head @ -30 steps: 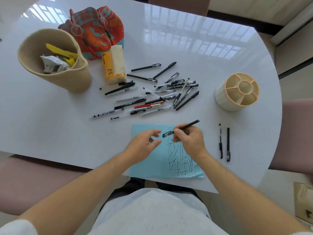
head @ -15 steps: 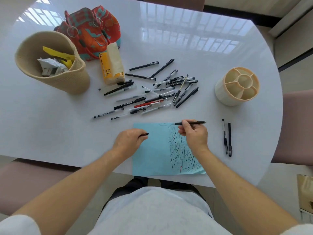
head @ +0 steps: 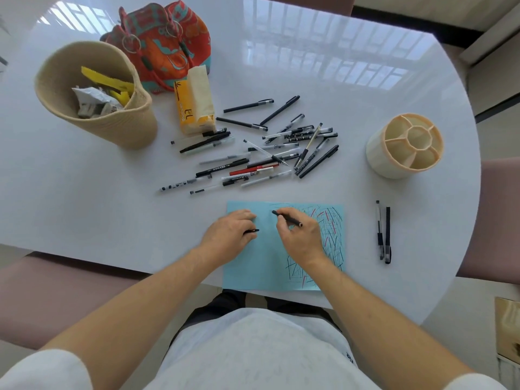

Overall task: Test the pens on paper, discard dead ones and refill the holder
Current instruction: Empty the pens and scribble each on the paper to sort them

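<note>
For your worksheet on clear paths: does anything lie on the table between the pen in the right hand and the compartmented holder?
The pen in the right hand faces bare table toward the holder; two pens lie just beside that route.

A glossy white rounded surface (head: 84, 209) is seen, with window light reflected across its far side. At the far left, an orange and teal patterned fabric bag with metal rings (head: 166, 46) is set down. Just in front of the bag and touching it, a yellow tissue pack (head: 194, 105) is laid with pale tissue showing along its top. Dusty pink upholstered chairs are tucked around the surface: one at the left (head: 56, 299), another at the right (head: 498, 220).
</note>
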Available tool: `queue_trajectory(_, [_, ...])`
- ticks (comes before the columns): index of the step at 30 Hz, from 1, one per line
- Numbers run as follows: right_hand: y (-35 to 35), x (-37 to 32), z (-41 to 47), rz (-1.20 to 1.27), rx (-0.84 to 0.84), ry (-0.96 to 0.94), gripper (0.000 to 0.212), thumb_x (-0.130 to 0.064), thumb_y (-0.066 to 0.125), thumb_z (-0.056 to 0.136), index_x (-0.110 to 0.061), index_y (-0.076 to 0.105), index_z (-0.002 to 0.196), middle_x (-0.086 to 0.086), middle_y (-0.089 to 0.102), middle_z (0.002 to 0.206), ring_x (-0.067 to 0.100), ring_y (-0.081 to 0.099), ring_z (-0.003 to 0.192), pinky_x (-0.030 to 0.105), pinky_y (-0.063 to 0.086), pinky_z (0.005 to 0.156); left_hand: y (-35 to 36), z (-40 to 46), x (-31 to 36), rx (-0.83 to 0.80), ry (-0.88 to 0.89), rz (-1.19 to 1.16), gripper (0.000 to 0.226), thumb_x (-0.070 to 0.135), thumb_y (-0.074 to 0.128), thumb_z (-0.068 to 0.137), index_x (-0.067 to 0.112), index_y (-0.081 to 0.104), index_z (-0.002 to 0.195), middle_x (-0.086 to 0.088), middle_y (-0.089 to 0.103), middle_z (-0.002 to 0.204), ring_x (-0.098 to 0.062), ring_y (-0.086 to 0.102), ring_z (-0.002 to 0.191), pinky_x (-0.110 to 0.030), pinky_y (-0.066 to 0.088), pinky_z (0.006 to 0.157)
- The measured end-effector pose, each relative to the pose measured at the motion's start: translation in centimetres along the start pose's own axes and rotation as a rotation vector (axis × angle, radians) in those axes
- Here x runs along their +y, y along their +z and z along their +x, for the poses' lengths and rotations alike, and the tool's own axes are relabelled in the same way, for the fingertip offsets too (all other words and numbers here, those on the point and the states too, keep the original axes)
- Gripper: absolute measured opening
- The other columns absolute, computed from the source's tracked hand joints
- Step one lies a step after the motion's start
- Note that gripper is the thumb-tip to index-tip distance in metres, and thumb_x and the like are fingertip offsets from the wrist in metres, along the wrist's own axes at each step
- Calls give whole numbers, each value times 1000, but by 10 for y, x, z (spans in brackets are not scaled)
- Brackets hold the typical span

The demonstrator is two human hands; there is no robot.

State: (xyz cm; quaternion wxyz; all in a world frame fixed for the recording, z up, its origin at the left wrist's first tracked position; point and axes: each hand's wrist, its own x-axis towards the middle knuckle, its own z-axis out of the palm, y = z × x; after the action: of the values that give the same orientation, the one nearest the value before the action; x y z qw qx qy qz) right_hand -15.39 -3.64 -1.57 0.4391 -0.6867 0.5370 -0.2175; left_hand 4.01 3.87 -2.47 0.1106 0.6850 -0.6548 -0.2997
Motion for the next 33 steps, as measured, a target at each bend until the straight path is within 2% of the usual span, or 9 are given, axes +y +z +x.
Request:
queue_trajectory(3, [-8, 2, 3, 33, 90, 90, 14, -17, 64, 88, -24, 76, 92, -13, 74, 79, 8, 71, 76, 35, 61, 73, -1, 1, 0, -13, -15, -2, 23, 33, 58, 97, 20, 72, 109, 9, 56, 140, -10, 40, 138, -31, 38, 110])
queue_trajectory(7, [-22, 2, 2, 116, 147, 141, 19, -19, 63, 87, -36, 69, 83, -13, 72, 73, 10, 70, 70, 26, 57, 64, -2, 1, 1, -15, -36, -20, 25, 36, 56, 98, 21, 70, 112, 10, 56, 139, -9, 39, 138, -29, 36, 108])
queue_trajectory(11, [-28, 1, -3, 184, 162, 162, 12, -27, 62, 85, -38, 66, 86, -6, 72, 76, 16, 73, 72, 31, 60, 65, -2, 4, 5, 8, -56, -51, 27, 38, 55, 98, 22, 68, 116, 10, 58, 137, -8, 40, 137, -27, 35, 109])
queue_trajectory(14, [-23, 1, -5, 166, 115, 145, 13, -20, 65, 89, -33, 67, 88, -9, 72, 78, 13, 72, 75, 29, 59, 68, 0, 5, 6, 9, -50, -50, 26, 38, 56, 98, 22, 69, 114, 10, 59, 135, -8, 40, 137, -28, 35, 108])
queue_trajectory(18, [-13, -1, 1, 49, -8, 58, 9, -14, 66, 93, -22, 68, 96, -21, 69, 83, -2, 69, 83, 16, 54, 74, 1, 5, 5, 15, -52, -44, 23, 37, 59, 96, 23, 71, 110, 10, 61, 133, -8, 42, 136, -29, 38, 106])
queue_trajectory(22, [-20, 1, 2, -2, 50, 111, 8, -17, 64, 91, -25, 66, 92, -14, 70, 77, 4, 69, 76, 23, 55, 69, -3, 6, 5, -16, -55, -42, 24, 37, 58, 97, 23, 71, 112, 12, 60, 134, -6, 41, 136, -32, 40, 108])
queue_trajectory(26, [-33, -5, 0, 154, 87, 163, 15, -12, 65, 89, -27, 66, 85, -7, 72, 74, 9, 71, 72, 19, 54, 64, -6, 8, 9, 0, -56, -67, 27, 38, 57, 98, 22, 69, 116, 10, 61, 133, -7, 44, 134, -31, 38, 109])
queue_trajectory(30, [-40, -16, -6, 481, 18, 280, 8, -3, 62, 93, -8, 67, 90, 6, 76, 77, 26, 77, 76, 34, 63, 67, -10, 9, 17, 95, -63, -141, 23, 34, 62, 95, 19, 71, 110, 8, 67, 121, -10, 56, 118, -23, 40, 98])
queue_trajectory(33, [-42, -23, -9, 575, -48, 315, 9, 2, 61, 95, -4, 66, 91, 19, 75, 80, 27, 77, 77, 33, 63, 67, -13, 11, 23, 113, -36, -169, 20, 33, 63, 95, 20, 71, 107, 10, 69, 111, -10, 60, 106, -28, 48, 92])
